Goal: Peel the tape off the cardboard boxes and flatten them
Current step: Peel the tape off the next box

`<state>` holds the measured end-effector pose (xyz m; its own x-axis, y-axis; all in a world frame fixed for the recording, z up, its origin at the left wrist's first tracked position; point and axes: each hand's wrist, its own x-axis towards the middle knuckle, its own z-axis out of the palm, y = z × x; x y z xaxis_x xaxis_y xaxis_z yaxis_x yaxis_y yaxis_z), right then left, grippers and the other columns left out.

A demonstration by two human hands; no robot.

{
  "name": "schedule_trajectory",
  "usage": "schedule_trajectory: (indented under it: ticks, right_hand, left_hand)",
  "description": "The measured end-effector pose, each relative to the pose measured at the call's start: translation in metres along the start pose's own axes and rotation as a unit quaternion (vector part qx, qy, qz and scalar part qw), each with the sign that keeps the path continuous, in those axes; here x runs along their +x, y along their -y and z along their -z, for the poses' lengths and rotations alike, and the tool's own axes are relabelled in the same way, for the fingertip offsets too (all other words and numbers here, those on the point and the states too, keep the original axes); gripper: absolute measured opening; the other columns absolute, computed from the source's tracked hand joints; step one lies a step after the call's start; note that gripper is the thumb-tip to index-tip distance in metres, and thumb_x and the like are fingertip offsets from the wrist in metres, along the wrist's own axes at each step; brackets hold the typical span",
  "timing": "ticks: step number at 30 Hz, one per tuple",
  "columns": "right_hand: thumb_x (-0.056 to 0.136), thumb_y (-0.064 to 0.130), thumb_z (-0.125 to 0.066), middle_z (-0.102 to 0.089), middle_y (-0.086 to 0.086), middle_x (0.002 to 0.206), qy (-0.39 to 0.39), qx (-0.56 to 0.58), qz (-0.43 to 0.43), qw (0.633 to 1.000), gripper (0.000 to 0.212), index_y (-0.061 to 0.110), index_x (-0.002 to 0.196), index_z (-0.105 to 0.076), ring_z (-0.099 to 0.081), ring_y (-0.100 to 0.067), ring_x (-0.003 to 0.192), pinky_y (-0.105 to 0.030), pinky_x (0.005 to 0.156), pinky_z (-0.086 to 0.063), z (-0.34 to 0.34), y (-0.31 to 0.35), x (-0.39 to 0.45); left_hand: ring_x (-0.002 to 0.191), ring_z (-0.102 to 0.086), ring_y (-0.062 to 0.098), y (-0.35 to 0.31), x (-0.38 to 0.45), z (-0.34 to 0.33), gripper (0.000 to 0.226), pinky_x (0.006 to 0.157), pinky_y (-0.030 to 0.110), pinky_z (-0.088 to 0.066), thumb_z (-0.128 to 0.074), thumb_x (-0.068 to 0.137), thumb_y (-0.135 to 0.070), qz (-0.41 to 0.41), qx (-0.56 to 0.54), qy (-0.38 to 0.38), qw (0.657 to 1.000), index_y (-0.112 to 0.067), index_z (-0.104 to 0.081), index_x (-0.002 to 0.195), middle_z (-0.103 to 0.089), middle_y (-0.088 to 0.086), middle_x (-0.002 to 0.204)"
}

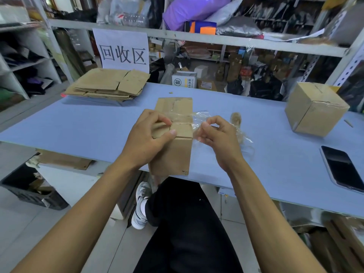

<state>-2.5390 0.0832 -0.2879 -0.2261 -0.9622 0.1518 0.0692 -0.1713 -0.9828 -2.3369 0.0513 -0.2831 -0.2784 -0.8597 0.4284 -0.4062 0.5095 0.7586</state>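
Observation:
A small cardboard box stands at the near edge of the blue table, its top crossed by clear tape. My left hand grips the box's top left side, thumb lying over the front edge. To the right of the box, my right hand pinches a strip of clear tape that still runs onto the box top. More crumpled tape hangs behind that hand. A second, taped box sits on the table at the far right.
A stack of flattened cardboard lies at the table's back left, below a white paper sign. A black phone rests near the right front edge. Metal shelving crammed with goods stands behind. A black crate is on the floor at left.

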Motion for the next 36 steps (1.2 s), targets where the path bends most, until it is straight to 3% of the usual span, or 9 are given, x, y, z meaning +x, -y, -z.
schedule_trajectory:
  ticks: [5,7,11,18,24,27,30,33,36]
  right_hand:
    - [0.105,0.028,-0.051,-0.072,-0.008,0.083,-0.005,0.096,-0.053,0.994,0.016,0.014,0.102,-0.057,-0.071,-0.02,0.082,-0.035,0.084,-0.059,-0.006,0.005,-0.003]
    - [0.1,0.02,-0.061,-0.071,-0.009,0.089,0.016,0.022,0.002,1.0,0.016,0.016,0.115,-0.058,-0.07,-0.018,0.086,-0.037,0.086,-0.06,-0.007,0.008,-0.008]
    - [0.091,-0.008,-0.064,-0.067,-0.011,0.085,0.02,-0.039,0.065,0.997,0.047,0.018,0.129,-0.059,-0.066,-0.014,0.081,-0.033,0.078,-0.061,-0.01,0.009,-0.015]
    - [0.086,-0.016,-0.061,-0.075,-0.011,0.089,-0.008,-0.052,0.096,0.994,0.046,0.019,0.116,-0.056,-0.073,-0.021,0.081,-0.032,0.07,-0.06,-0.007,0.007,-0.015]
    - [0.083,-0.018,-0.055,-0.077,0.002,0.082,-0.037,-0.111,0.138,0.984,0.038,0.018,0.091,-0.064,-0.067,-0.021,0.074,-0.031,0.072,-0.052,0.017,0.027,0.007]
    - [0.084,-0.02,-0.052,-0.077,-0.001,0.083,0.0,-0.076,0.122,0.99,0.038,0.01,0.079,-0.074,-0.071,-0.017,0.085,-0.029,0.082,-0.056,0.021,0.038,0.01]
    - [0.082,-0.01,-0.053,-0.078,-0.008,0.096,0.039,-0.061,0.088,0.993,0.032,0.008,0.08,-0.08,-0.071,-0.021,0.104,-0.038,0.101,-0.053,0.016,0.04,0.012]
    - [0.075,0.002,-0.053,-0.076,-0.015,0.1,0.066,-0.031,0.05,0.996,0.027,0.007,0.078,-0.079,-0.068,-0.029,0.112,-0.042,0.106,-0.05,0.009,0.045,0.02]
    - [0.086,0.001,-0.057,-0.073,-0.018,0.104,0.096,-0.055,0.022,0.994,0.018,0.003,0.086,-0.075,-0.068,-0.03,0.113,-0.038,0.105,-0.051,0.004,0.055,0.031]
  left_hand:
    - [0.097,-0.054,0.005,-0.014,0.006,0.009,0.034,0.082,0.023,-0.042,-0.057,0.073,-0.06,0.038,0.109,-0.006,0.993,-0.032,-0.058,0.09,-0.055,-0.012,0.103]
    - [0.093,-0.054,0.012,-0.025,0.006,0.003,0.051,0.077,0.034,-0.045,-0.061,0.067,-0.075,0.069,0.172,-0.03,0.982,-0.03,-0.056,0.088,-0.054,-0.01,0.099]
    - [0.102,-0.049,0.016,-0.042,0.008,-0.013,0.066,0.072,0.034,-0.037,-0.068,0.061,-0.082,0.119,0.271,-0.034,0.955,-0.027,-0.052,0.094,-0.049,-0.009,0.101]
    - [0.103,-0.053,0.019,-0.043,0.013,-0.005,0.054,0.077,0.037,-0.045,-0.072,0.069,-0.064,0.08,0.257,0.022,0.963,-0.025,-0.05,0.099,-0.051,-0.009,0.107]
    - [0.097,-0.048,-0.001,-0.04,0.011,0.033,0.042,0.082,0.027,-0.046,-0.072,0.064,-0.055,-0.037,0.195,0.206,0.958,-0.04,-0.056,0.1,-0.042,-0.017,0.11]
    - [0.086,-0.053,0.005,-0.041,0.016,0.038,0.035,0.08,0.026,-0.047,-0.073,0.071,-0.044,-0.066,0.199,0.23,0.95,-0.04,-0.062,0.104,-0.046,-0.015,0.107]
    - [0.09,-0.056,0.007,-0.044,0.027,0.042,0.029,0.081,0.025,-0.046,-0.076,0.076,-0.041,-0.048,0.203,0.238,0.949,-0.035,-0.068,0.103,-0.054,-0.012,0.106]
    - [0.091,-0.059,0.011,-0.048,0.042,0.029,0.029,0.083,0.034,-0.051,-0.076,0.078,-0.046,-0.034,0.213,0.164,0.963,-0.026,-0.066,0.096,-0.06,-0.008,0.097]
    - [0.084,-0.065,0.013,-0.048,0.053,0.003,0.026,0.079,0.041,-0.056,-0.079,0.081,-0.034,-0.058,0.113,0.058,0.99,-0.021,-0.06,0.093,-0.062,-0.007,0.095]
